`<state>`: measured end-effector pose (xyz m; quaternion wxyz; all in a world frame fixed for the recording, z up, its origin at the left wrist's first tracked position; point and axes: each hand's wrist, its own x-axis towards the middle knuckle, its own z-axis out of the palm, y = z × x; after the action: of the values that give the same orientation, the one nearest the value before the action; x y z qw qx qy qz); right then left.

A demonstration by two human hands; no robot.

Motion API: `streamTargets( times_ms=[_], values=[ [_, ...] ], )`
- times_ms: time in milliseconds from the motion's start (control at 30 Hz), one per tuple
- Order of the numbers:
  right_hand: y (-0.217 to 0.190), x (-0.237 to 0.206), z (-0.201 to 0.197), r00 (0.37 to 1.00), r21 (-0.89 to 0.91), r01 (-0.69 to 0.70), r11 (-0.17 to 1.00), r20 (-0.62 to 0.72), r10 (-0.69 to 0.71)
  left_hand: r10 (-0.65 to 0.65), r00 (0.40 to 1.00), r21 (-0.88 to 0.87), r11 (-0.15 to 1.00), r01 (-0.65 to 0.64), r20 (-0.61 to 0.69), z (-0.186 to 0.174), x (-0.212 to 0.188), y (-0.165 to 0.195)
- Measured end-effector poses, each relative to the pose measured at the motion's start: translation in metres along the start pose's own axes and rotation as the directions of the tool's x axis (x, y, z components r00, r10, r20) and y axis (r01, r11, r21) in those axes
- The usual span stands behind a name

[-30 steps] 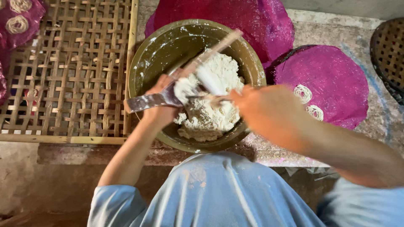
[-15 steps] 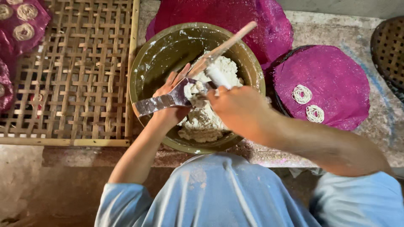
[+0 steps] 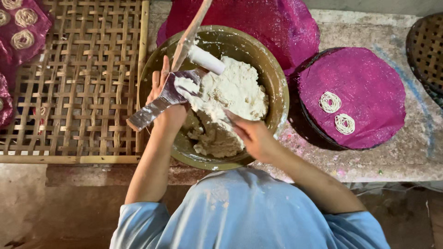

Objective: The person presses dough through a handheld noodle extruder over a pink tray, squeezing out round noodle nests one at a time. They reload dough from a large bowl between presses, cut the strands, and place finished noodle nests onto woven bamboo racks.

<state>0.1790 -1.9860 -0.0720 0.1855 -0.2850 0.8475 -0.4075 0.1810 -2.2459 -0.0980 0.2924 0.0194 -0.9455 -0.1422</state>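
Observation:
A big olive-brown bowl (image 3: 278, 90) stands on the stone ledge in front of me, holding a heap of pale dough (image 3: 236, 90). My left hand (image 3: 169, 109) grips a flat metal tool (image 3: 146, 115) smeared with flour, held over the bowl's left side, with dough on its wide end. A wooden stick (image 3: 191, 32) and a white cylinder (image 3: 206, 60) rise from that end. My right hand (image 3: 251, 133) is at the near side of the bowl, its fingers dug into the dough.
A bamboo lattice tray (image 3: 78, 83) lies left of the bowl. Right of it, a round tray under magenta mesh (image 3: 369, 87) carries two noodle coils (image 3: 330, 102). More magenta mesh (image 3: 258, 23) lies behind the bowl. A dark woven basket (image 3: 427, 50) sits far right.
My right hand has dropped from the tool at the top of the dough to the near side of the heap. The wooden stick has swung more upright. My left hand keeps hold of the metal tool.

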Motion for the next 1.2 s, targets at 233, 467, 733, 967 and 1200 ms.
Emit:
streamTargets(
  times_ms=[233, 467, 733, 967, 1200],
  values=[
    [0.031, -0.008, -0.002, 0.969, 0.068, -0.226, 0.972, -0.086, 0.232, -0.021, 0.999, -0.028, 0.999, 0.022, 0.047, 0.015, 0.000, 0.019],
    [0.036, -0.018, -0.003, 0.964, -0.133, -0.123, 0.983, 0.217, 0.151, -0.308, 0.949, -0.396, 0.881, 0.258, -0.066, 0.038, 0.009, -0.035],
    [0.037, -0.021, -0.050, 0.867, 0.479, 0.498, 0.723, -0.273, -0.416, -0.040, 0.747, -0.684, -0.436, 0.585, 0.664, 0.010, -0.055, 0.067],
    [0.054, -0.074, -0.141, 0.719, 0.835, 0.551, -0.006, -0.478, -0.504, 0.317, 0.536, -0.602, 0.164, 0.782, 0.783, 0.027, -0.067, 0.204],
    [0.100, -0.189, -0.228, 0.776, 0.245, 0.630, 0.737, -0.153, -0.613, 0.407, 0.713, -0.794, 0.494, 0.354, 0.571, 0.012, -0.040, 0.303]
  ],
)
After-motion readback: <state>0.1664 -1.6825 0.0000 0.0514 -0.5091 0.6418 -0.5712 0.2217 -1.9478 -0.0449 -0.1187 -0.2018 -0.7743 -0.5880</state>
